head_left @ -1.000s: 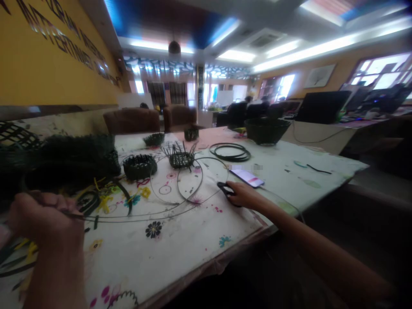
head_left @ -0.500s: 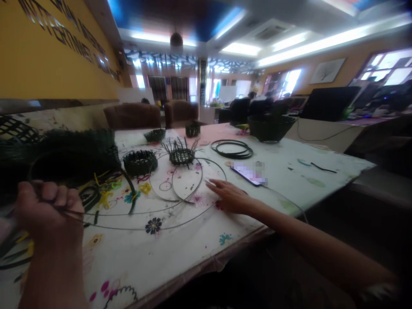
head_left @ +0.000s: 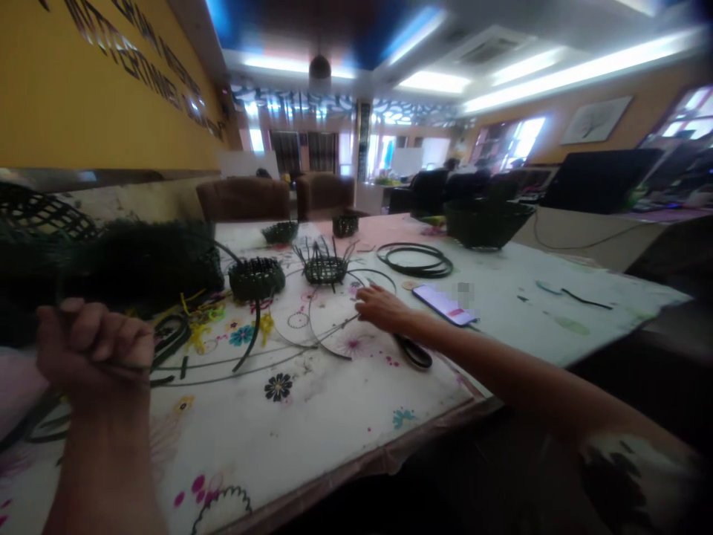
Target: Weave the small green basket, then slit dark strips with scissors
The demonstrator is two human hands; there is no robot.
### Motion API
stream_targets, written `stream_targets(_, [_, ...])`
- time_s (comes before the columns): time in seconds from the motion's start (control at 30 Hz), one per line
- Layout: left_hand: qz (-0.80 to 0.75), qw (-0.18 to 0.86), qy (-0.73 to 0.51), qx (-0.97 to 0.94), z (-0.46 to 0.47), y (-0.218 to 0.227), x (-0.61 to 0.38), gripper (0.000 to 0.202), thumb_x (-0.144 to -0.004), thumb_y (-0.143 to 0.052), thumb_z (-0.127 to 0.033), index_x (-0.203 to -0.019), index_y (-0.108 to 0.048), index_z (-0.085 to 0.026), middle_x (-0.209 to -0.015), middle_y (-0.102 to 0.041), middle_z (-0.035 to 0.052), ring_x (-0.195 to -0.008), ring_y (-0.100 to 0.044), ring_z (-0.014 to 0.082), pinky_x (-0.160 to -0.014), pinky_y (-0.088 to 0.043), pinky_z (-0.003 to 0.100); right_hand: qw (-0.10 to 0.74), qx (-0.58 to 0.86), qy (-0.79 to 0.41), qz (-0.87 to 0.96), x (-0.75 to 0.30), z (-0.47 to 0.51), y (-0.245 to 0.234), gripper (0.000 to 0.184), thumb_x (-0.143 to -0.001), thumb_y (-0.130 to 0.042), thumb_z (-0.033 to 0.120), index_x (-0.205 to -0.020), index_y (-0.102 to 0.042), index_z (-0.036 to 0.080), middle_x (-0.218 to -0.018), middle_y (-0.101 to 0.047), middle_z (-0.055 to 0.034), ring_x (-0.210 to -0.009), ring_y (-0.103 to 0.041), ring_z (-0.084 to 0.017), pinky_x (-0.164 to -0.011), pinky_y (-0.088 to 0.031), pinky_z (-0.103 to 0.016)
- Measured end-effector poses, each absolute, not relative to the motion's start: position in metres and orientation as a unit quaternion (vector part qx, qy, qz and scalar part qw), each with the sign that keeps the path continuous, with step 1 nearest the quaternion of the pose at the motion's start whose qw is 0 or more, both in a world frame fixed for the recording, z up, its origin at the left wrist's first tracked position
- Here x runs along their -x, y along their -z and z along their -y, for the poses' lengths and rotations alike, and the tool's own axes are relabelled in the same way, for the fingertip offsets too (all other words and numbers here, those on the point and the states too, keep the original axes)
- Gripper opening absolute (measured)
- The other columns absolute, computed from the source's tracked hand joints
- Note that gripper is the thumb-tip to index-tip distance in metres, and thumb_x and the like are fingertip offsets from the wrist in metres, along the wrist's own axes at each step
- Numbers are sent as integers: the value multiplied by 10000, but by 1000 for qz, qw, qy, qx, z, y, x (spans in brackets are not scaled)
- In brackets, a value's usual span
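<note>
My right hand has slid farther, fingertips on the strand loop, grasp unclear. Left hand clenched on its near-left end; strand runs left-right between them across the worktop.

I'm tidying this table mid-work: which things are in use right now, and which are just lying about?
In use: left hand, shut on the thin dark strand; right hand, touching that strand's loop.
Lying about: phone; scissors; coiled strips; small woven basket; spoked basket base; large dark bowl.
</note>
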State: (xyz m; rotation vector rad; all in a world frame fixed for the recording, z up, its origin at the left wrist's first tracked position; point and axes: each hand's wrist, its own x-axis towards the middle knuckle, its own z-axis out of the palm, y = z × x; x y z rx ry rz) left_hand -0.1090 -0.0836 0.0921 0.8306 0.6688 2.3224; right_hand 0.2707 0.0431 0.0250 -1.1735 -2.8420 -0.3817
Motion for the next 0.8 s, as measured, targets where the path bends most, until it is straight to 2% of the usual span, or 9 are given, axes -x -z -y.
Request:
stream_targets(0.13, [-175, 345, -861, -330, 81, -86, 118, 347, -972, -385, -410, -732, -465, -173, -475, -97, -83, -386, -18, 75, -336, -156, 188, 57, 411, 212, 885, -286, -52, -70, 205, -967, -484, 188, -991, -672, 110, -1097, -585, -170, -1036, -499, -264, -870, -340, -382])
stream_targets(0.27, [-172, 375, -856, -311, 81, -88, 119, 363, -988, -336, -398, -724, -466, -184, -451, -116, -73, -372, -43, 84, -340, -158, 207, 92, 433, 282, 851, -295, -53, -117, 277, -993, -402, 194, -952, -665, 117, -1042, -583, -157, -961, -504, -258, -819, -336, -387])
stream_targets(0.33, [-178, 368, -860, -305, 80, -89, 118, 372, -984, -331, -411, -714, -451, -184, -446, -110, -74, -373, -33, 86, -341, -146, 211, 122, 438, 320, 831, -295, -50, -138, 330, -1011, -334, 181, -970, -657, 124, -1092, -575, -157, -1023, -482, -273, -863, -319, -420])
stream_targets(0.47, [-204, 359, -857, -307, 77, -89, 119, 348, -972, -327, -393, -714, -432, -186, -443, -116, -72, -384, -22, 94, -338, -147, 214, 206, 396, 414, 793, -289, -41, -171, 385, -1042, -278, 197, -1014, -650, 103, -1317, -485, -167, -1223, -363, -297, -950, -261, -473])
stream_targets(0.57, [-192, 368, -853, -317, 77, -87, 120, 334, -970, -333, -396, -739, -451, -185, -447, -126, -71, -385, -36, 98, -344, -174, 222, 248, 413, 428, 764, -280, -43, -187, 369, -1030, -282, 138, -1001, -640, 55, -1189, -558, -181, -1129, -454, -272, -860, -336, -450])
stream_targets(0.7, [-184, 383, -845, -326, 77, -85, 118, 286, -963, -408, -371, -767, -477, -175, -461, -157, -70, -387, -87, 93, -369, -204, 223, 282, 455, 363, 763, -267, -62, -198, 330, -992, -286, 86, -1038, -609, 37, -861, -628, -103, -890, -595, -197, -749, -415, -372])
stream_targets(0.8, [-171, 395, -837, -338, 73, -83, 116, 403, -1000, -274, -401, -748, -482, -166, -442, -184, -73, -372, -108, 89, -372, -219, 218, 341, 418, 309, 783, -255, -82, -210, 368, -991, -237, 105, -1088, -586, 36, -814, -625, -107, -867, -634, -235, -727, -445, -389])
